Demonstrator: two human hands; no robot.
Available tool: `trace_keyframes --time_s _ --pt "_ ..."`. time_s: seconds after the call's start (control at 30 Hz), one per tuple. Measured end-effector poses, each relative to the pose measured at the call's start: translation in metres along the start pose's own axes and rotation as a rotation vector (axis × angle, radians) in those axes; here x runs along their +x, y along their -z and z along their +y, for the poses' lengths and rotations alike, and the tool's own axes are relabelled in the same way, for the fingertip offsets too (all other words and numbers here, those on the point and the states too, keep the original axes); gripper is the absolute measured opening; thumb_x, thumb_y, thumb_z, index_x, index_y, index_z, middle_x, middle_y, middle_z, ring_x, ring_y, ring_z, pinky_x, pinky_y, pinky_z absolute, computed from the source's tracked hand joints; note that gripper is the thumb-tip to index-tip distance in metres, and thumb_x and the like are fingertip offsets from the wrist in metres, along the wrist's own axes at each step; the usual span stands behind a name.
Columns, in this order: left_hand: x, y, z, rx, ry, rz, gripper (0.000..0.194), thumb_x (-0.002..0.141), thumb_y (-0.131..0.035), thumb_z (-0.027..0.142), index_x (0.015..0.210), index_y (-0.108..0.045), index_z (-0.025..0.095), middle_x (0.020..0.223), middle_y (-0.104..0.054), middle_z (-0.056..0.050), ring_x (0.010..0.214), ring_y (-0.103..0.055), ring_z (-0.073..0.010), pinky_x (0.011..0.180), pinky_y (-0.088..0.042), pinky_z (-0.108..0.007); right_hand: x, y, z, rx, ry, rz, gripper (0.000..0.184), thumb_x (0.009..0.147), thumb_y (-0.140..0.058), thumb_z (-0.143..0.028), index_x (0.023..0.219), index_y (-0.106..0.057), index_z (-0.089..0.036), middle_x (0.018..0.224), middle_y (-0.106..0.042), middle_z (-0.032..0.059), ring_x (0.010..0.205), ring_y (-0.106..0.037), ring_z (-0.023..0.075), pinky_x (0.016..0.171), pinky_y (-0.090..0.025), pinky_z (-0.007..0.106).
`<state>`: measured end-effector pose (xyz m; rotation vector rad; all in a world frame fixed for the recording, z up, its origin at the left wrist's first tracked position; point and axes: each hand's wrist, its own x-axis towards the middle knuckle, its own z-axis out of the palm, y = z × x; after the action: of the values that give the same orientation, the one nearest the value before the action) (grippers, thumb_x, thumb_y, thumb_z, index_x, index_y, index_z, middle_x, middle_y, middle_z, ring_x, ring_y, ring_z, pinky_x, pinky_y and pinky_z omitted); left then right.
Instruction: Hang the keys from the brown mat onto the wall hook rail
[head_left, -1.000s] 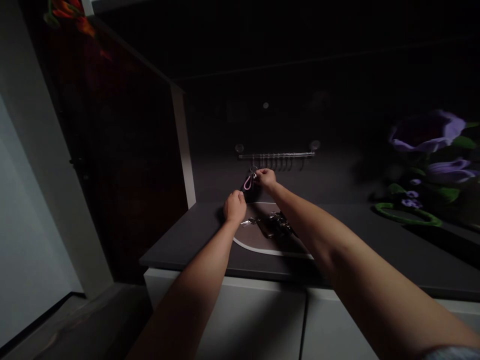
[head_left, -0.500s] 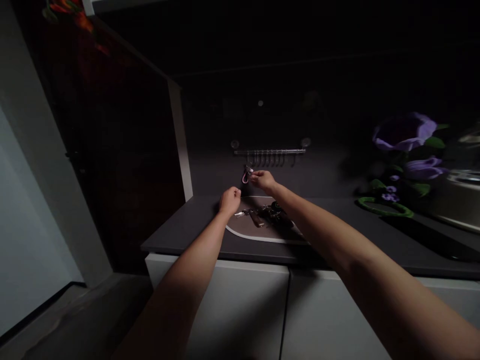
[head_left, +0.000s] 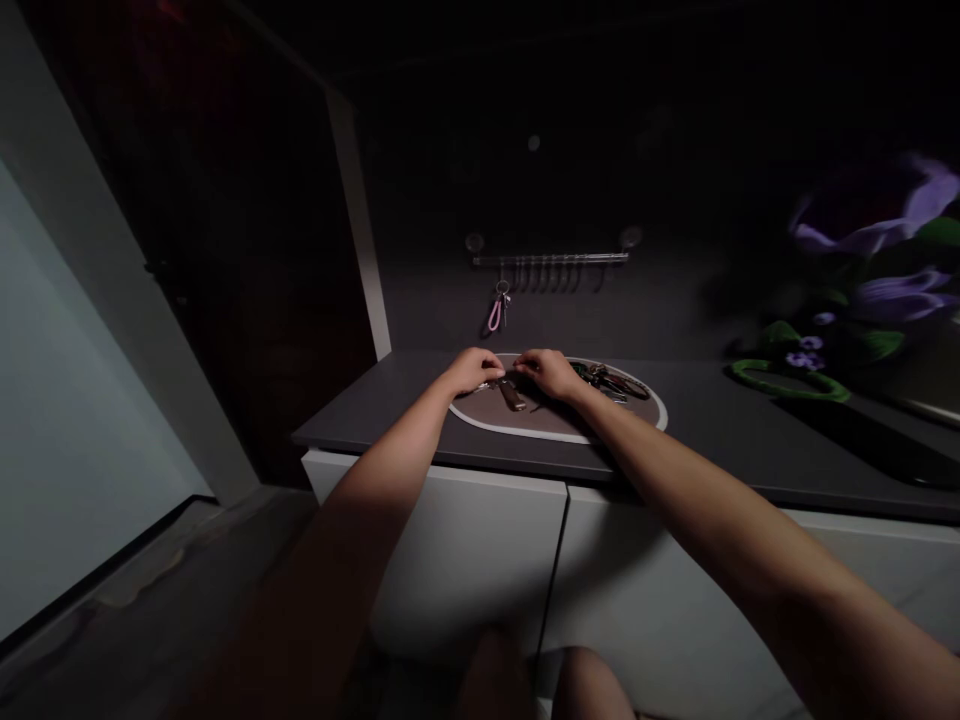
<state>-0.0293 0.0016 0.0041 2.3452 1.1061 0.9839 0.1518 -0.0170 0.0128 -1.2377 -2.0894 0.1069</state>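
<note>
A bunch of keys [head_left: 486, 385] with a brown fob [head_left: 513, 396] lies on the left part of an oval, white-rimmed brown mat [head_left: 559, 435]. My left hand [head_left: 470, 371] is down over these keys, its thumb and fingers closed at their upper end. Close beside it, my right hand [head_left: 551, 373] has its fingertips pinched together just behind the fob; whatever they grip is hidden. More dark key bunches [head_left: 611, 380] lie on the mat to the right of my right hand. A pink-looped key ring [head_left: 496, 314] hangs from the leftmost hook above.
A clear rail [head_left: 551, 259] with several hooks is fixed to the dark wall by two suction cups. Purple artificial flowers [head_left: 885, 225] with a green ring base [head_left: 789, 381] stand right on the grey counter [head_left: 405, 395]. White cabinet doors [head_left: 465, 550] are below.
My right hand has come down from the hanging pink-looped key ring to the mat. My left hand has moved in over the keys. The view has tilted down, and the hung ring stays on its hook.
</note>
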Motion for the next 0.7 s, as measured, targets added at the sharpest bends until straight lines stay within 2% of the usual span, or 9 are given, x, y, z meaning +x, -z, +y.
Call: trace_keyframes --time_s 0.17,0.37,0.5,0.7 --pt "0.0009 -0.0008 -0.0041 0.096 -0.045 -0.078 0.017 0.066 -0.062 0.025 0.078 -0.068 0.014 0.073 -0.066 -0.003 0.071 -0.057 -0.0136 0.069 -0.041 -0.024 -0.0004 -0.002 0.0018 -0.111 0.066 -0.114 0.015 0.075 -0.056 -0.019 0.082 -0.069 -0.019 0.083 -0.069 0.0056 0.075 -0.059 0.0171 0.069 -0.038 0.025" --pt "0.0014 -0.0007 -0.0029 0.237 -0.157 -0.101 0.012 0.069 -0.06 0.023 0.075 -0.068 0.016 0.076 -0.064 -0.002 0.075 -0.055 -0.0131 0.072 -0.039 -0.024 0.0024 -0.0009 -0.0011 -0.143 0.021 -0.181 0.018 0.077 -0.055 -0.021 0.087 -0.069 -0.015 0.082 -0.069 0.0046 0.073 -0.059 0.0131 0.067 -0.038 0.021" --pt "0.002 -0.0011 -0.003 0.272 -0.177 -0.052 0.013 0.073 -0.055 0.021 0.074 -0.067 0.014 0.074 -0.061 -0.003 0.073 -0.053 -0.0131 0.071 -0.039 -0.024 0.0046 -0.0027 -0.0021 -0.179 0.018 -0.181 0.018 0.077 -0.055 -0.021 0.088 -0.069 -0.016 0.086 -0.069 0.0049 0.077 -0.059 0.0135 0.069 -0.038 0.02" --pt "0.0037 -0.0019 -0.0023 0.261 -0.119 0.051 0.011 0.073 -0.053 0.017 0.073 -0.064 0.013 0.074 -0.06 -0.003 0.073 -0.052 -0.013 0.07 -0.038 -0.024 0.0056 -0.0028 -0.0031 -0.208 0.014 -0.175 0.019 0.076 -0.055 -0.02 0.088 -0.069 -0.016 0.086 -0.069 0.0052 0.079 -0.06 0.0148 0.07 -0.038 0.021"
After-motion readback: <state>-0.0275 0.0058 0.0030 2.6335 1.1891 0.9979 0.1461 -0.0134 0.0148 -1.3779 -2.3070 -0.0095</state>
